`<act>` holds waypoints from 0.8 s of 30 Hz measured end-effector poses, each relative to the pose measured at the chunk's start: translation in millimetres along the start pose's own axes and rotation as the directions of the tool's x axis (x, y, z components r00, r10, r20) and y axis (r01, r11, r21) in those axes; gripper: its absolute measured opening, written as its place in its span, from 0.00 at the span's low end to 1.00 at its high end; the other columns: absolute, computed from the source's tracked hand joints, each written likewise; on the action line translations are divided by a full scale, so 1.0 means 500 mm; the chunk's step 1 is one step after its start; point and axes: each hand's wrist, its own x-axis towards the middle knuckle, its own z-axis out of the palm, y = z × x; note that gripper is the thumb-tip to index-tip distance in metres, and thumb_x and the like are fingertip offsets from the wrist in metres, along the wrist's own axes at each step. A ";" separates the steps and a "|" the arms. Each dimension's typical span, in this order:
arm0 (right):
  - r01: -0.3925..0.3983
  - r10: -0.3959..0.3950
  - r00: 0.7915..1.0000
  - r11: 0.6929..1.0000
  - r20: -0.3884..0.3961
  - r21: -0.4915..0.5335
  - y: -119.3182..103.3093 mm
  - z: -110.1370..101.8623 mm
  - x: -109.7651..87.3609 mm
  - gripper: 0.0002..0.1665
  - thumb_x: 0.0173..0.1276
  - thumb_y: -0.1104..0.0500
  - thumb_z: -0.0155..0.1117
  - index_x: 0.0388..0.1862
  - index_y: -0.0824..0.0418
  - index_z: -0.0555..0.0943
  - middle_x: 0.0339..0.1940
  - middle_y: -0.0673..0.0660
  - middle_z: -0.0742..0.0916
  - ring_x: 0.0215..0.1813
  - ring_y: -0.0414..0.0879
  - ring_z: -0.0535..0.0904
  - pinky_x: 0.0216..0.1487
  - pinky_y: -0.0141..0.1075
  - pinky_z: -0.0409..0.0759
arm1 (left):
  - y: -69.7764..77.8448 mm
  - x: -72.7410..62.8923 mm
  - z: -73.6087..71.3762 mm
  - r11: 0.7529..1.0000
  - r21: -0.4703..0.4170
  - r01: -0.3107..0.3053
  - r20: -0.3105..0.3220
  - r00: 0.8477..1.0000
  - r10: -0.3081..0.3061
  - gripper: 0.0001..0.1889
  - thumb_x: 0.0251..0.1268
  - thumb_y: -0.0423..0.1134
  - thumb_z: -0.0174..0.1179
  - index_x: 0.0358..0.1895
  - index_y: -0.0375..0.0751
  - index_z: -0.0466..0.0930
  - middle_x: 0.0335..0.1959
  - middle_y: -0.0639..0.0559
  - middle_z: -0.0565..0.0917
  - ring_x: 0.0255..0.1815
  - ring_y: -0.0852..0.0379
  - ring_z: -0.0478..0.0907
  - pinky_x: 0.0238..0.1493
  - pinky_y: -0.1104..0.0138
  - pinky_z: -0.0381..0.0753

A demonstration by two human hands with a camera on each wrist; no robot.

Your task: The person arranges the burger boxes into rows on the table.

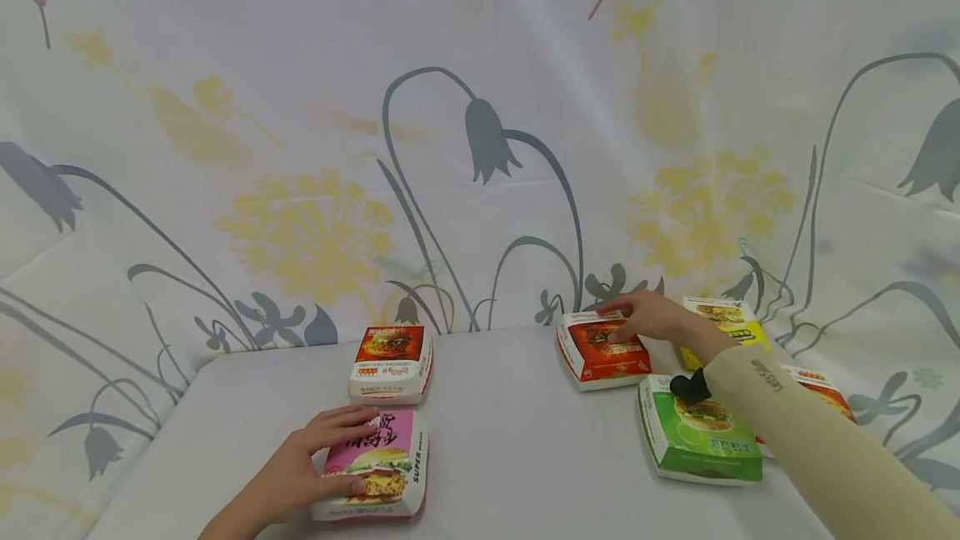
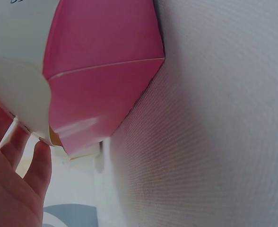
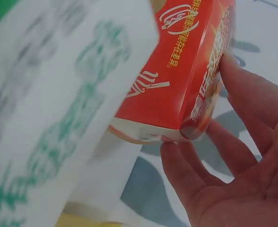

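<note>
My left hand (image 1: 296, 469) holds a pink and white burger box (image 1: 411, 440) at the front left, fingers over its far left part and thumb on its printed top. In the left wrist view, the fingertips meet the white edge of the box (image 2: 101, 94), whose pink side faces the camera. Farther back on the right, my right hand (image 1: 654, 319) grips a red burger box (image 1: 588, 344), with the thumb on its top and the other fingers along its far edge. The right wrist view shows the fingertips at the edges of this red box (image 3: 172, 94).
Behind the pink box stands another red and white burger box (image 1: 392, 361). Beside my right forearm lie a green box (image 1: 697, 440), a yellow and white one (image 1: 738, 325) and a partly hidden red one (image 1: 828, 397). A flower-printed curtain (image 1: 480, 215) hangs at the table's (image 1: 517, 440) back.
</note>
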 end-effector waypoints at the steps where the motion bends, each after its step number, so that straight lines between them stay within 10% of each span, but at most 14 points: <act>1: 0.007 -0.007 1.000 1.000 0.004 -0.005 -0.005 0.003 0.002 0.34 0.62 0.56 0.73 0.66 0.62 0.77 0.67 0.71 0.75 0.66 0.68 0.69 0.63 0.60 0.69 | 0.000 0.000 0.000 1.000 0.004 -0.005 -0.002 1.000 0.005 0.31 0.50 0.56 0.75 0.62 0.65 0.81 0.66 0.66 0.75 0.70 0.60 0.65 0.59 0.39 0.71; 24: -0.009 0.012 1.000 0.993 -0.025 0.117 -0.129 0.122 0.034 0.28 0.62 0.56 0.74 0.62 0.56 0.82 0.63 0.63 0.79 0.61 0.58 0.73 0.59 0.52 0.75 | 0.019 0.006 -0.012 0.999 -0.019 -0.032 0.032 0.999 0.033 0.28 0.54 0.56 0.73 0.60 0.64 0.81 0.67 0.60 0.74 0.65 0.56 0.68 0.57 0.37 0.71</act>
